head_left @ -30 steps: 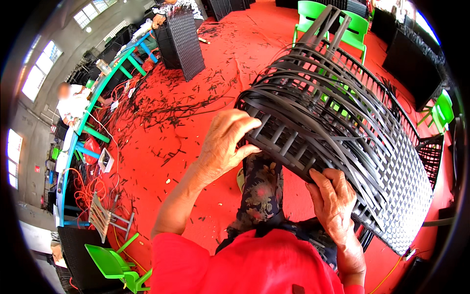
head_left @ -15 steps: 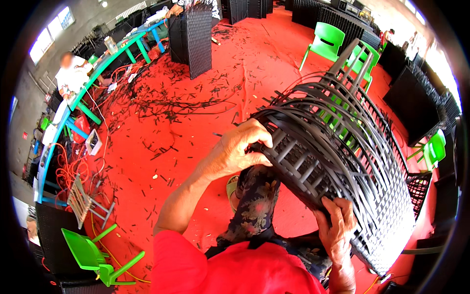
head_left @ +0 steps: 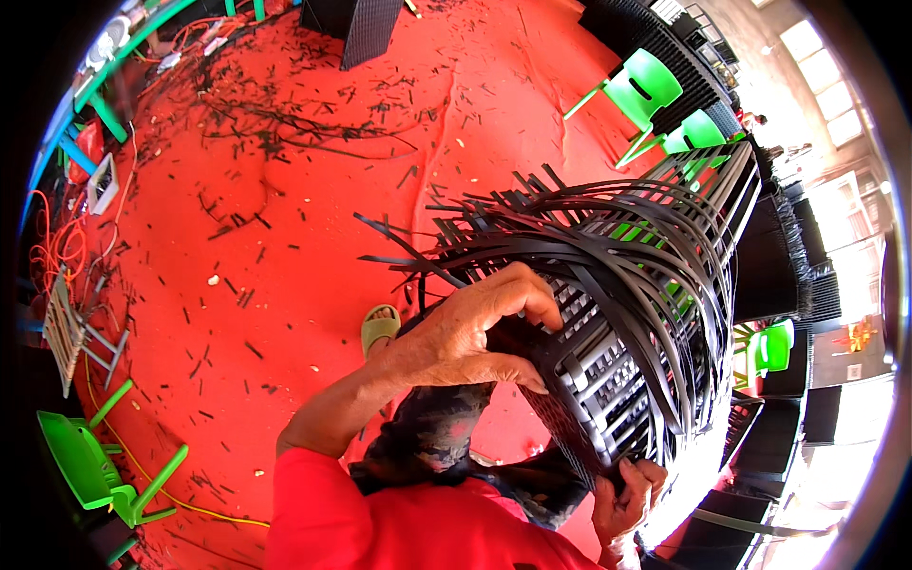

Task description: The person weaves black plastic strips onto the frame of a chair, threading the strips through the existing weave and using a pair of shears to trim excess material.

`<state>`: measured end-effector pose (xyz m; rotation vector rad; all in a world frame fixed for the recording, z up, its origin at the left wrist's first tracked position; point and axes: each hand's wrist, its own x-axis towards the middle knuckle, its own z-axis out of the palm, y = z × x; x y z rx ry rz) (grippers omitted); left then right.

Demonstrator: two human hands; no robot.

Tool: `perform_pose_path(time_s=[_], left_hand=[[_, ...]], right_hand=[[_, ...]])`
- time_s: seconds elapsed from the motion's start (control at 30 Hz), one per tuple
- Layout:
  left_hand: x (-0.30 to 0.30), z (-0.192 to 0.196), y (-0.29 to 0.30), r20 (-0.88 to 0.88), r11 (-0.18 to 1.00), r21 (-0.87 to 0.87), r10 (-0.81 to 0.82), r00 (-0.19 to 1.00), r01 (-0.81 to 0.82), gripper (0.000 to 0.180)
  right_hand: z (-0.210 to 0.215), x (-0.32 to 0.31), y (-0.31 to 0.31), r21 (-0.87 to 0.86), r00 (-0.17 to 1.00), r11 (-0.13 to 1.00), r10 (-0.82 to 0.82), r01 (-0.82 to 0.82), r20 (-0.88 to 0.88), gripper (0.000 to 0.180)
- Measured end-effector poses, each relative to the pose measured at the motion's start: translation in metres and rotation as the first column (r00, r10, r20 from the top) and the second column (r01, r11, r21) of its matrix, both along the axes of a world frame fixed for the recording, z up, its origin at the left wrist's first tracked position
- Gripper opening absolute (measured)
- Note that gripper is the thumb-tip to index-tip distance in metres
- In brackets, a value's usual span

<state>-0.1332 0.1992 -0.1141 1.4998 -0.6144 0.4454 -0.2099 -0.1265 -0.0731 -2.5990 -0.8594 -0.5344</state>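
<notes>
A large black woven rattan furniture piece (head_left: 608,380) leans across my lap on the right, its slatted frame partly covered with weave. Loose black strips (head_left: 570,249) arch over it, and their free ends stick out to the left. My left hand (head_left: 475,328) grips its near left corner, thumb on the side and fingers bent over the top edge. Lower down, my right hand (head_left: 629,499) has its fingers curled on the near right edge. Whether it also pinches a strip, I cannot tell.
Black strip offcuts litter the red floor (head_left: 313,285). Green chairs (head_left: 644,87) stand beyond the piece, with another green chair (head_left: 95,456) at lower left. A folding stool (head_left: 68,332) and orange cables (head_left: 62,242) lie at the left. Black woven panels (head_left: 366,28) stand farther off.
The view has swung down and to the right. The woven piece has turned, with more strip ends pointing left. Both hands remain on its near edge.
</notes>
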Motion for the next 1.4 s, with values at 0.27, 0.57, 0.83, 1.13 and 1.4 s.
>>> perform_pose_path(time_s=[0.27,0.57,0.83,1.13,1.4], left_hand=[[0.002,-0.003,-0.002,0.039,0.999,-0.052,0.018,0.999,-0.016,0.045],[0.005,-0.008,0.002,0.139,0.994,-0.109,0.034,0.990,-0.019,0.039],[-0.001,-0.013,-0.005,0.140,0.985,-0.023,0.174,0.975,-0.173,0.043],[-0.011,-0.007,-0.013,0.007,0.970,0.088,0.226,0.974,-0.226,0.056],[-0.015,0.005,-0.012,-0.263,0.993,-0.071,0.074,0.962,-0.095,0.063]], right_hand=[[0.003,-0.001,-0.003,-0.039,1.000,0.999,-0.018,0.019,0.021,0.041],[0.002,-0.005,-0.002,-0.030,0.998,0.998,-0.056,0.056,-0.014,0.040],[0.006,-0.002,0.005,-0.045,0.999,0.999,0.009,-0.007,0.043,0.043],[0.006,-0.010,-0.036,0.135,0.994,0.989,0.049,-0.062,0.096,0.038],[-0.044,-0.073,-0.250,0.753,0.627,0.307,-0.759,0.583,-0.176,0.037]])
